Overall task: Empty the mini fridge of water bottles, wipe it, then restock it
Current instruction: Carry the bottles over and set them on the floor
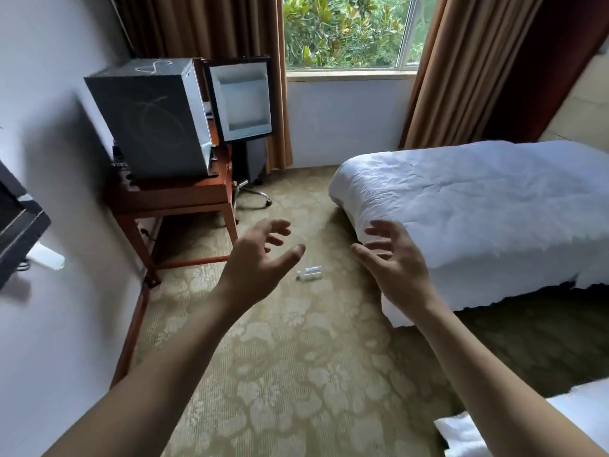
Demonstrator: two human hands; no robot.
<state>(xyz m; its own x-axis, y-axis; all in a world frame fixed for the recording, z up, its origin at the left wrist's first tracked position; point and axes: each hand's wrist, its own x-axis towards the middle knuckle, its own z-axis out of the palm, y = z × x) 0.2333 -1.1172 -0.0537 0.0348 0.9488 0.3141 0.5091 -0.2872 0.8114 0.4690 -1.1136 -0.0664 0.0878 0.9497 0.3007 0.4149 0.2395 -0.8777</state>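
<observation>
A black mini fridge (148,120) stands on a red-brown wooden desk (184,192) at the left. Its door (240,98) hangs open toward the window and shows a white inner lining. The fridge's inside faces away, so its contents are hidden. Clear water bottles (309,273) lie on the patterned carpet between my two hands. My left hand (260,255) is stretched out over the floor, fingers spread, holding nothing. My right hand (395,258) is held out beside it, also spread and empty.
A bed with a white duvet (478,206) fills the right side. A swivel chair base (253,191) stands behind the desk. A window with brown curtains (342,31) is at the back. A dark screen (16,225) hangs on the left wall. White cloth (560,423) lies at bottom right.
</observation>
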